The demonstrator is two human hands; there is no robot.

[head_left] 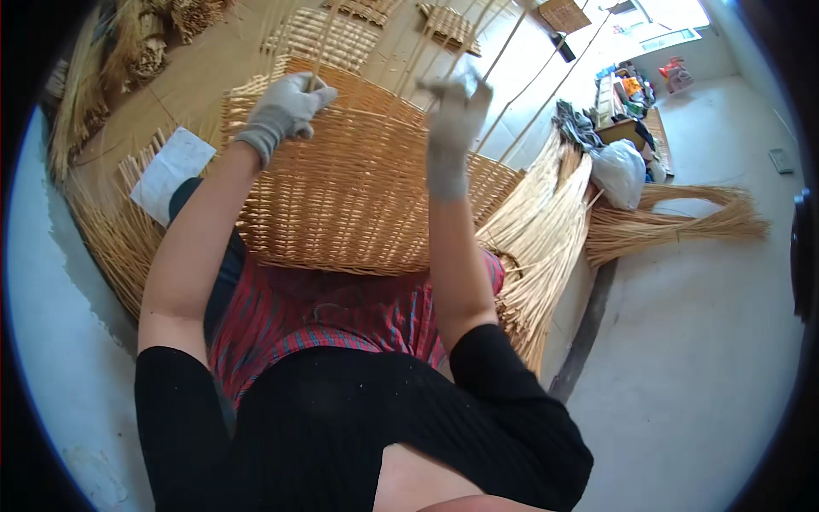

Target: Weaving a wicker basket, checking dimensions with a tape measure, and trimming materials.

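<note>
A golden wicker basket panel (333, 196) with long upright canes rests across my lap on red striped cloth (324, 307). My left hand (294, 107), in a pale knit glove, pinches one of the canes at the upper left of the weave. My gloved right hand (456, 115) is raised among the canes at the right, its fingers smeared by motion. A blurred grey shape at its fingertips is too unclear to name.
Loose pale cane (537, 239) lies to my right, with more bundles (145, 51) at upper left and a white sheet (171, 171) on the left. Woven pieces (358, 8) lie ahead. A white sack (618, 171) and clutter stand along the right wall.
</note>
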